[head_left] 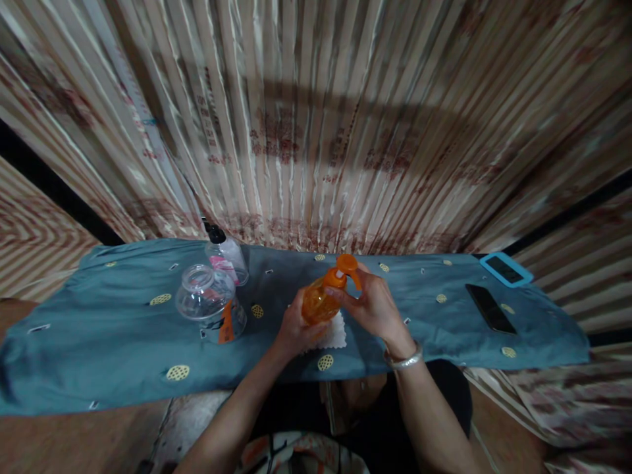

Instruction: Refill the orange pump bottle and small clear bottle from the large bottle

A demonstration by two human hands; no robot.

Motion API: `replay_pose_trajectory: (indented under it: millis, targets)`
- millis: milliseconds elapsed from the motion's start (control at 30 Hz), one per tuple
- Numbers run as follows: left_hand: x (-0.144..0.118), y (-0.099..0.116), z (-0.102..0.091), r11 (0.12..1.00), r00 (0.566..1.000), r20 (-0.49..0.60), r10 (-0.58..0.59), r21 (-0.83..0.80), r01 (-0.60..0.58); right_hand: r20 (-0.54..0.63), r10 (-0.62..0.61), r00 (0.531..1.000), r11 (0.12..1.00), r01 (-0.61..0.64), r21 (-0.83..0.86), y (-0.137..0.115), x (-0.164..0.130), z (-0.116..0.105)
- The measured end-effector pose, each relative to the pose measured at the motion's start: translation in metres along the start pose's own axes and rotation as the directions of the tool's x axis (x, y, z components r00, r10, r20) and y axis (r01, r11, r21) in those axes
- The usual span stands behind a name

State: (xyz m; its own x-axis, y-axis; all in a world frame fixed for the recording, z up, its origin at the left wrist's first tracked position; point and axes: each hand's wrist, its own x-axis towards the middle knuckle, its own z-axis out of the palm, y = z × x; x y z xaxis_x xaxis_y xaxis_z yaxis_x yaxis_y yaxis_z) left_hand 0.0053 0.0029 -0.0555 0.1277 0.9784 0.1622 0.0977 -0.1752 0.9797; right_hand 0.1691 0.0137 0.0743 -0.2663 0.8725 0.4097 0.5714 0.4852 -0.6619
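Note:
An orange pump bottle (pixel 320 304) is tilted a little to the right between my hands, over the table's front part. My left hand (pixel 295 324) is closed round the bottle's body from the left. On the right, my right hand (pixel 371 304) grips the orange pump head (pixel 347 264) and collar, its thumb against the bottle's neck; some of its fingers are hidden behind. Below the bottle lies a white cloth (pixel 336 334) with a scalloped edge, partly covered by my left hand. My right wrist wears a silvery bracelet.
A clear bottle with a black pump (pixel 228 258) and a clear wide jar (pixel 200 299) with an orange-marked label stand at left. A dark phone (pixel 490 309) and a blue-framed device (pixel 506 270) lie at right. Teal cloth (pixel 123 329) covers the table; a pleated curtain (pixel 316 131) hangs behind.

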Motion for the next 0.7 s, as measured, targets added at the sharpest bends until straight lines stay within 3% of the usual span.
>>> replay_pose_trajectory:
  millis: [200,367,500,700]
  targets:
    - [0.000,0.004,0.000,0.998,1.000,-0.011,-0.002,-0.063,0.002,-0.210,0.026,0.977,0.996,-0.042,-0.074,-0.007,-0.008,0.019]
    - [0.001,0.006,-0.001,0.997,1.000,-0.024,-0.001,-0.079,-0.001,-0.276,0.061,0.959,0.992,-0.089,-0.088,-0.008,-0.009,0.024]
    - [0.000,0.006,-0.001,0.997,1.000,-0.003,0.003,-0.077,-0.003,-0.201,0.086,0.976,0.993,-0.101,-0.065,-0.007,-0.011,0.012]
    - [0.000,0.008,-0.001,0.998,1.000,0.005,0.015,-0.057,-0.015,0.060,0.000,0.998,0.997,-0.004,0.074,0.000,-0.006,-0.011]
